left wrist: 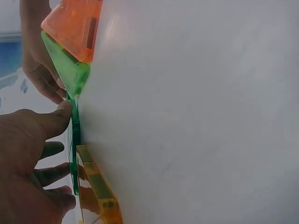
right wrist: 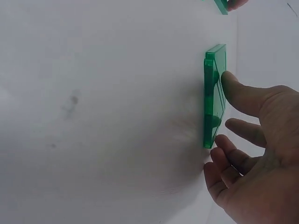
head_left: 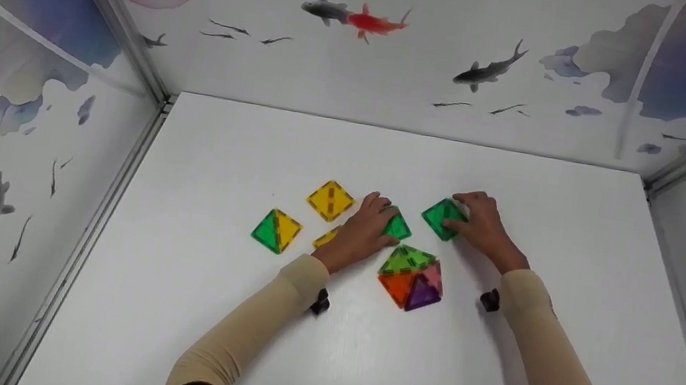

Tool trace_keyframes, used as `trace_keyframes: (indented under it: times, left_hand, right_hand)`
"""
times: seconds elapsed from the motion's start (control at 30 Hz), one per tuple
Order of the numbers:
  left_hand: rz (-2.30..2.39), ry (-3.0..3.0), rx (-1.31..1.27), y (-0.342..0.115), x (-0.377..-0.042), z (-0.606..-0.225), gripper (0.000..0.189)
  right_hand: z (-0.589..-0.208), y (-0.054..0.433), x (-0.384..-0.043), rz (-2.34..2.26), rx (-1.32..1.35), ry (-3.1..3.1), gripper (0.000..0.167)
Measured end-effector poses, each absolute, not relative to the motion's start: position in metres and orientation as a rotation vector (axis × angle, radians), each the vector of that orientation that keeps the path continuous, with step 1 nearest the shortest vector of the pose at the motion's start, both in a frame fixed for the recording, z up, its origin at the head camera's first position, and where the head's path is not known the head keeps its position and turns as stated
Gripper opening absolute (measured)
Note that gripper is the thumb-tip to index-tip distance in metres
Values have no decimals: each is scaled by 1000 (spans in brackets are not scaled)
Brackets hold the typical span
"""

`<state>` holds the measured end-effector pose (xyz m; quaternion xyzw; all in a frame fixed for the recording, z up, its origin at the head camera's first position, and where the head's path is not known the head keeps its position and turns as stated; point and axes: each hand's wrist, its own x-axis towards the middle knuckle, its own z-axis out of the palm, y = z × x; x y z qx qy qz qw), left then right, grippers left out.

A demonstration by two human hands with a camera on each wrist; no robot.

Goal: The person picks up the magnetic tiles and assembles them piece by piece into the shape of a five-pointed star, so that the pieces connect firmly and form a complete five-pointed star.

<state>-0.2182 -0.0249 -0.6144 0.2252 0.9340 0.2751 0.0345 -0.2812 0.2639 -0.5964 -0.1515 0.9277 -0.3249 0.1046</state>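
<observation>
My left hand (head_left: 364, 229) grips a green magnetic tile (head_left: 397, 225) by its edges, thumb at one end and fingers at the other in the left wrist view. To its right, my right hand (head_left: 484, 226) holds a green square tile (head_left: 437, 218) on the table, thumb on its face and fingers around the far edge. Just below both hands lies a cluster of triangular tiles: light green (head_left: 406, 255), orange (head_left: 397, 287), purple (head_left: 422, 294) and pink (head_left: 433, 274). A yellow tile (head_left: 324, 238) is partly hidden behind my left hand.
Left of the hands lie a yellow square (head_left: 319, 201) and a square of one green and one yellow triangle (head_left: 276, 231). The white table (head_left: 199, 306) meets printed wall panels at the back and sides. A dark wrist camera hangs under each wrist.
</observation>
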Motion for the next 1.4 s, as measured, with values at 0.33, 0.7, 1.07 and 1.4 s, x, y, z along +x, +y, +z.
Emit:
trace_keyframes:
  times: [0.33, 0.7, 1.07, 1.4]
  left_hand:
    - [766, 2915, 694, -20, -230, -610, 58]
    - [907, 2875, 718, -13, -238, -619, 53]
    - [1377, 2640, 690, 7, -225, -567, 45]
    - [1678, 2491, 566, 14, -220, -555, 32]
  right_hand:
    - [-586, 257, -286, -827, -369, 2694, 69]
    - [-587, 275, -278, -1259, -302, 2576, 47]
    - [-560, 257, -244, -1488, -442, 2511, 32]
    - [-551, 249, -226, -1647, -482, 2373, 27]
